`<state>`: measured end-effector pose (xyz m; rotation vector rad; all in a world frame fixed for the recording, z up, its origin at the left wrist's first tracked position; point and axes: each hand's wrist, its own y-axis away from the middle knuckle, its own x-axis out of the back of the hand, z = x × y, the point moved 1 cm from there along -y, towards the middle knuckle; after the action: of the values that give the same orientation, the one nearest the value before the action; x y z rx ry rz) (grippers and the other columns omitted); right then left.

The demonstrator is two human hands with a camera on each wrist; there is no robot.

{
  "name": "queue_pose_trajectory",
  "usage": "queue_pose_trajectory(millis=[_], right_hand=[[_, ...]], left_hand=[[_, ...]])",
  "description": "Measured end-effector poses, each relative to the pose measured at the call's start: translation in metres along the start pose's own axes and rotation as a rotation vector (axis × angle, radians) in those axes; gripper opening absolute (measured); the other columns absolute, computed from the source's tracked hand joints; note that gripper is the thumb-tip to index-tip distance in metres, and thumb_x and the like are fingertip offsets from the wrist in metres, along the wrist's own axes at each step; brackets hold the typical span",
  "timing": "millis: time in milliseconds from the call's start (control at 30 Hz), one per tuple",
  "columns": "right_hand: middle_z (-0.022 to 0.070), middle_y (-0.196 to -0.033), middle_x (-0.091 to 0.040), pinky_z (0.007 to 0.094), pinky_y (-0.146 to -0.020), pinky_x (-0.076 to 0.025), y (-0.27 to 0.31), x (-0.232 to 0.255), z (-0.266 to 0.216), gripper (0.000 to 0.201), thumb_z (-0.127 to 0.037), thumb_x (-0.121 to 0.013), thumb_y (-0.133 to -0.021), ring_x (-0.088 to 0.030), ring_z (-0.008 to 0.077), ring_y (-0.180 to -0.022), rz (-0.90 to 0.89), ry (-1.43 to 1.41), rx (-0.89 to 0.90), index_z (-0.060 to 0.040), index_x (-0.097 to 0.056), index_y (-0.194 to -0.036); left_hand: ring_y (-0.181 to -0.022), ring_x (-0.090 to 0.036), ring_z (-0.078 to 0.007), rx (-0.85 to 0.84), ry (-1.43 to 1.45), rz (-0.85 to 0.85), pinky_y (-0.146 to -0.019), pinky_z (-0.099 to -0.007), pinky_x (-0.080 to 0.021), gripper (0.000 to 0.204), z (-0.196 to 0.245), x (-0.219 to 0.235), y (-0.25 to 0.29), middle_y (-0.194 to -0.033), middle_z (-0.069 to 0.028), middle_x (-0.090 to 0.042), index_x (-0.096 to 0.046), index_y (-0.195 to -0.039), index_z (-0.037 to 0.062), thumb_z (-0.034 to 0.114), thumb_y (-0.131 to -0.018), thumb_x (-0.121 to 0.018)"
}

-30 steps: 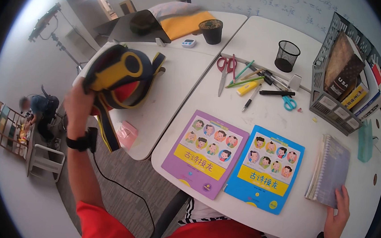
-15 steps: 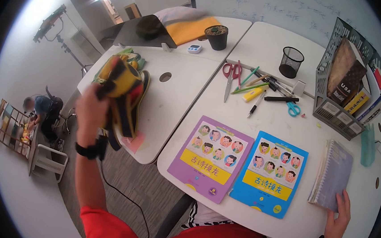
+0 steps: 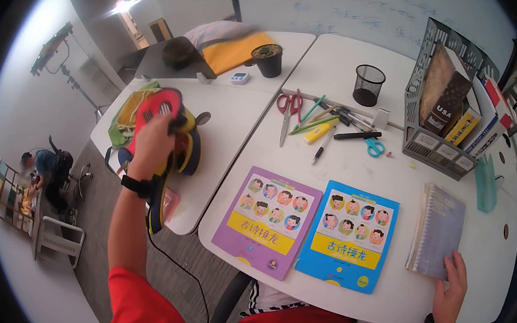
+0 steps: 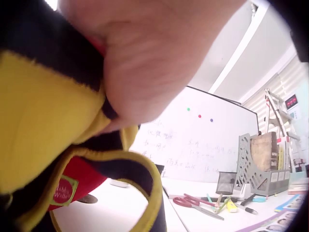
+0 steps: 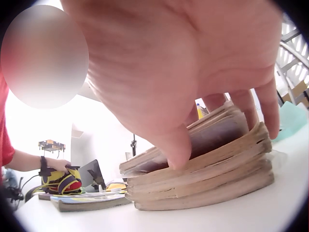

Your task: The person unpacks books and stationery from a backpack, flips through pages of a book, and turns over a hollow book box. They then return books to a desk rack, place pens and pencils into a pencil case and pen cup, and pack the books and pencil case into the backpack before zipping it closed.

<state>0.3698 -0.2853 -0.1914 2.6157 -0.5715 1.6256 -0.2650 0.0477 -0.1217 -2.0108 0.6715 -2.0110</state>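
Note:
In the head view my left hand (image 3: 153, 144) grips a red, navy and yellow strapped fabric item (image 3: 188, 150) over the left table; the left wrist view shows its yellow-edged strap (image 4: 153, 193) hanging below the hand (image 4: 145, 58). A green cloth bag (image 3: 123, 117) lies just behind it. My right hand (image 3: 450, 292) rests at the lower right corner of a spiral notebook (image 3: 441, 230). From the right wrist view, the thumb and fingers of that hand (image 5: 193, 63) touch a stack of thick, worn-edged books (image 5: 203, 183).
Purple (image 3: 266, 223) and blue (image 3: 348, 235) booklets lie centrally. Behind them are scissors (image 3: 285, 118), pens and a yellow highlighter (image 3: 320, 131). A mesh cup (image 3: 368, 86), a grey file rack (image 3: 438, 152) and a potted plant (image 3: 267, 62) stand farther back. A person (image 3: 48, 166) is at far left.
The left hand has brought the strapped item down and turned it, so its red side shows beside the green bag. The right hand remains at the notebook. The head view has shifted slightly.

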Motion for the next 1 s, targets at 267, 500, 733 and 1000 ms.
queue_pose_trajectory(millis=[267, 500, 733, 1000], right_hand=[[0.0251, -0.145, -0.061, 0.0453, -0.112, -0.048, 0.005, 0.013, 0.015, 0.046, 0.011, -0.049, -0.089, -0.059, 0.0408, -0.135, 0.085, 0.048, 0.046, 0.0084, -0.063, -0.132], [0.019, -0.132, -0.067, 0.03, -0.074, -0.061, 0.01, 0.017, 0.014, 0.033, -0.018, -0.046, -0.115, -0.076, 0.0276, -0.102, 0.582, -0.619, -0.231, 0.0065, -0.056, -0.135], [0.0277, -0.133, -0.066, 0.0359, -0.082, -0.06, 0.009, 0.001, -0.016, 0.038, -0.017, -0.043, -0.113, -0.076, 0.0315, -0.103, 0.558, -0.744, -0.057, 0.0112, -0.051, -0.138], [0.0291, -0.129, -0.069, 0.0477, -0.104, -0.054, -0.017, -0.017, -0.091, 0.037, 0.008, -0.054, -0.087, -0.069, 0.0428, -0.118, 0.192, -0.409, 0.378, 0.0059, -0.067, -0.122]], left_hand=[[-0.112, -0.067, -0.0391, -0.031, -0.16, -0.304, -0.092, -0.0484, -0.055, 0.051, 0.093, 0.027, 0.013, -0.119, -0.0166, -0.07, -0.065, -0.121, 0.0025, 0.024, -0.079, -0.084], [-0.133, -0.058, -0.0384, -0.329, 0.215, -0.291, -0.111, -0.0459, -0.049, 0.054, 0.16, 0.016, 0.034, -0.141, -0.0218, -0.062, -0.061, -0.137, 0.0034, 0.03, -0.093, -0.078], [-0.148, -0.043, -0.0456, -0.168, 0.036, -0.478, -0.124, -0.0471, -0.035, 0.075, 0.115, -0.111, -0.035, -0.156, -0.0276, -0.049, -0.044, -0.153, -0.0071, 0.047, -0.103, -0.059], [-0.149, -0.042, -0.0477, -0.021, -0.038, -0.602, -0.119, -0.051, -0.041, 0.085, 0.133, -0.111, -0.055, -0.162, -0.0284, -0.041, -0.034, -0.167, 0.0193, 0.069, -0.099, -0.053]])
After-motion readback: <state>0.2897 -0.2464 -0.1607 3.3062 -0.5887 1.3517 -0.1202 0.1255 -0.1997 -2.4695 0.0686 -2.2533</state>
